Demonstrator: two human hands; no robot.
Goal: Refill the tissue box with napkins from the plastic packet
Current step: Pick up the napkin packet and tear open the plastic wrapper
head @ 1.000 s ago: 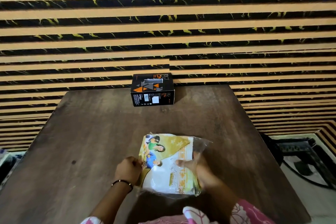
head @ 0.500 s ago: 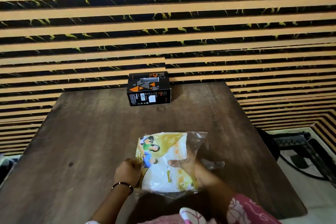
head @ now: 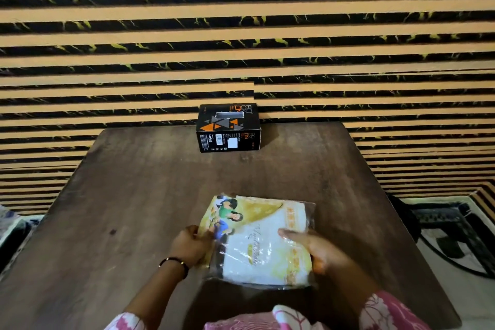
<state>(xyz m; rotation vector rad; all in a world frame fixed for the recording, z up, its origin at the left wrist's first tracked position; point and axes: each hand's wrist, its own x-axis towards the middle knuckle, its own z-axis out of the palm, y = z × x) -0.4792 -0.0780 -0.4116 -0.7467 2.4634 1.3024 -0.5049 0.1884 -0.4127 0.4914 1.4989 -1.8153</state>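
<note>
A clear plastic packet (head: 257, 238) printed in yellow and green, with white napkins inside, lies near the front of the dark wooden table (head: 134, 195). My left hand (head: 191, 245) grips its left edge. My right hand (head: 318, 250) holds its right side, the thumb lying across the top of the plastic. A black tissue box (head: 228, 127) with orange and grey triangles stands at the table's far edge against the wall, its top slot showing.
A wall of orange and black stripes rises right behind the table. To the right of the table, a black frame (head: 442, 225) and a cable lie on a pale floor. At the far left edge is a blurred object.
The packet's loose right end, lifted and puffed up half a second ago, now lies flat. My right hand has shifted to the packet's right side. The left hand has stayed on the left edge.
</note>
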